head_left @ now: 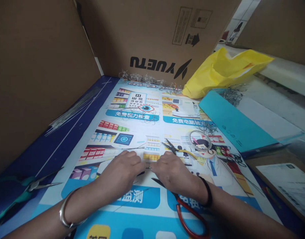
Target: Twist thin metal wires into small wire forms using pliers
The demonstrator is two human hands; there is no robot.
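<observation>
My left hand [122,174] and my right hand [173,174] meet fingertip to fingertip over a printed poster [132,126]. Both are pinched shut on a thin short metal wire [147,165] between them. A silver bangle sits on my left wrist, a black band on my right. Red-handled pliers [189,217] lie under my right forearm. Yellow-handled pliers [179,149] lie just beyond my right hand. A clear tape roll [200,139] rests further right.
Cardboard boxes [152,36] wall the left and back. A yellow plastic bag [224,69] and a teal folder [232,122] lie at right. Wire bundles [70,111] lie at left, wire scraps by the back box. Teal-handled pliers [30,187] lie at far left.
</observation>
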